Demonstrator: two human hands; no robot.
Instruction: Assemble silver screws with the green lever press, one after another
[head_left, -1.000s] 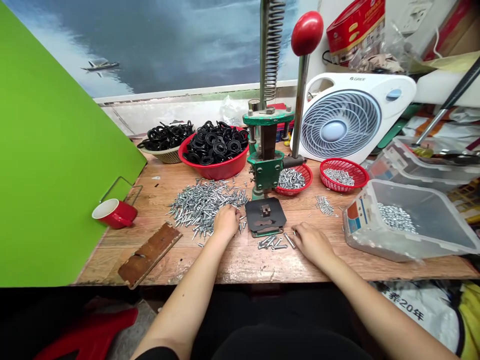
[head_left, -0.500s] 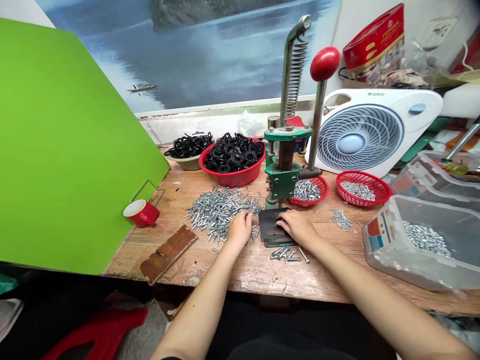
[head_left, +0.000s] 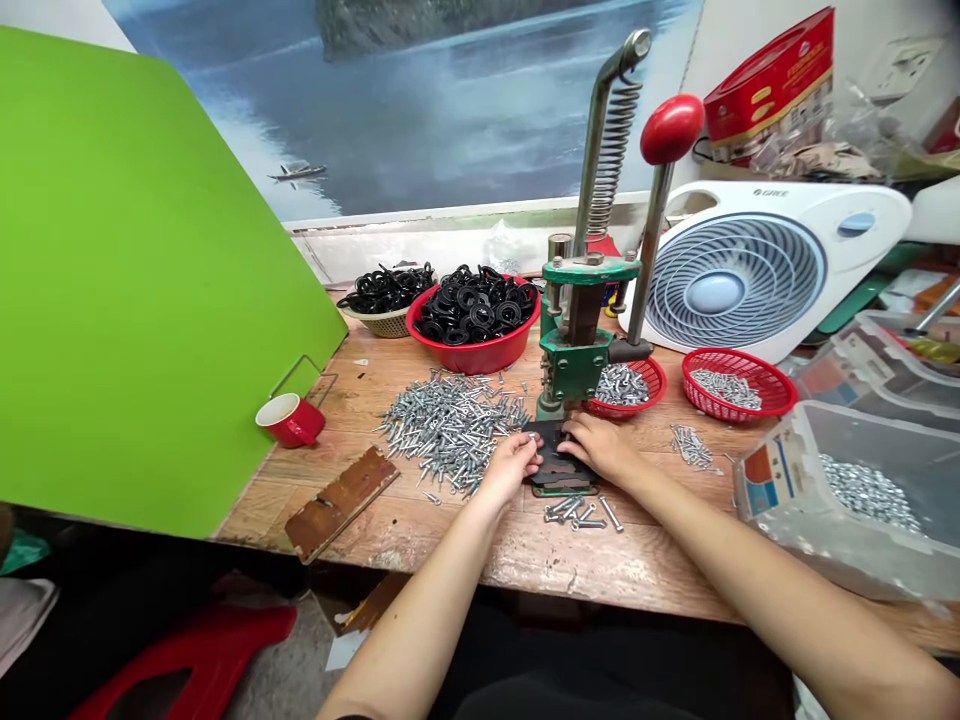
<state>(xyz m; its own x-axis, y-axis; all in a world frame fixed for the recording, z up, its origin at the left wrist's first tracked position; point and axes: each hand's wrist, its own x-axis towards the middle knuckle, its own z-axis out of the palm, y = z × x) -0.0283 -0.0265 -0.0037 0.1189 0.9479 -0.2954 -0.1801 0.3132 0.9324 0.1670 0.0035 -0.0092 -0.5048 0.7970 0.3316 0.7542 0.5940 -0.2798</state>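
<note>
My left hand is closed in a pinch at the left edge of a black plate, with a small shiny metal screw between the fingertips, mostly hidden. My right hand rests on the plate's right side, thumb and fingers curled together; whatever they grip is covered. The plate lies at the foot of a green hand press, whose red-knobbed lever stands up. Left of the plate spreads a heap of metal screws. Several longer bolts with ring-like ends lie in front of it.
Behind are a red basin and a beige basket of black rings. Two red baskets of metal parts and a clear bin stand right, before a white fan. A wooden board and red mug lie left.
My left hand has moved from the edge of the screw heap right to the plate, now pinching a screw. My right hand stays on the plate. The view has shifted slightly.
</note>
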